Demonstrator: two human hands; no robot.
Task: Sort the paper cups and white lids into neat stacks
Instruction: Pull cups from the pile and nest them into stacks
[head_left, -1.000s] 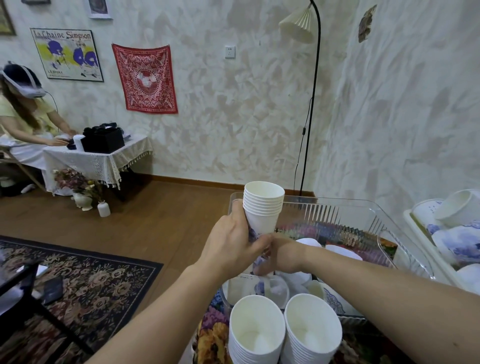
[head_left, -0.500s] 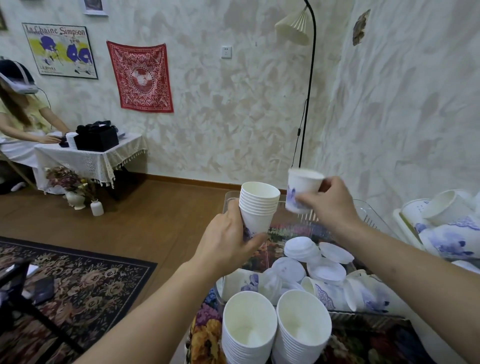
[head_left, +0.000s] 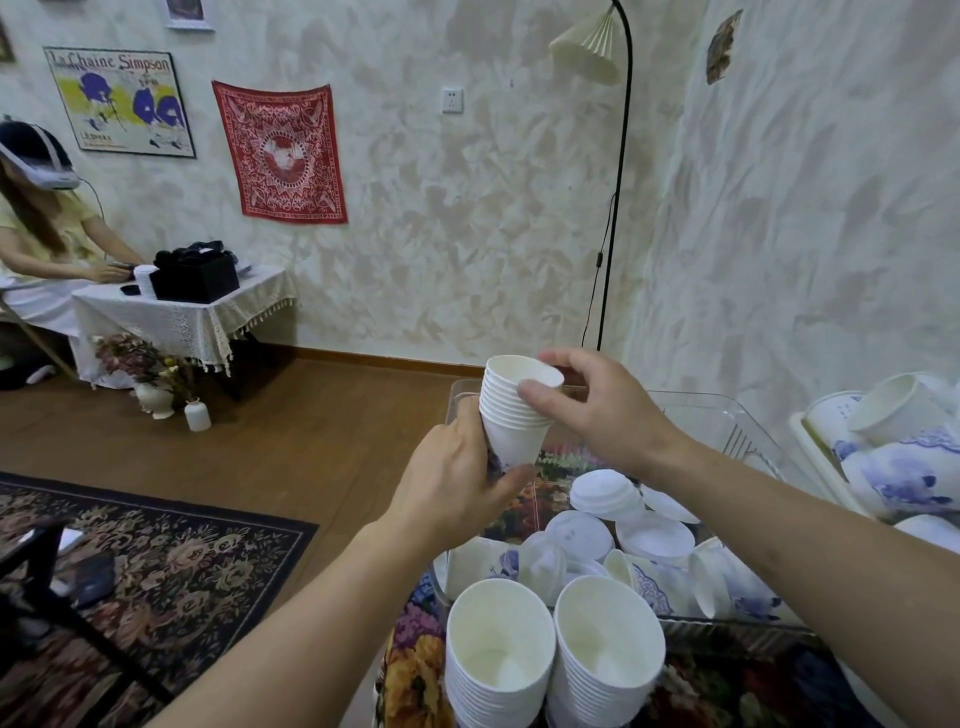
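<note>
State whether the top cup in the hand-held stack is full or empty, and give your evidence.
Empty. The top cup of the stack gripped by the left hand shows only bare white inner wall.

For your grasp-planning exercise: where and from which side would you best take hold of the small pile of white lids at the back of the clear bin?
Probably pinch the lid pile at its rim edges from above with an open hand: the lids lie flat, stacked, with their tops exposed and loose cups crowding the near side.
</note>
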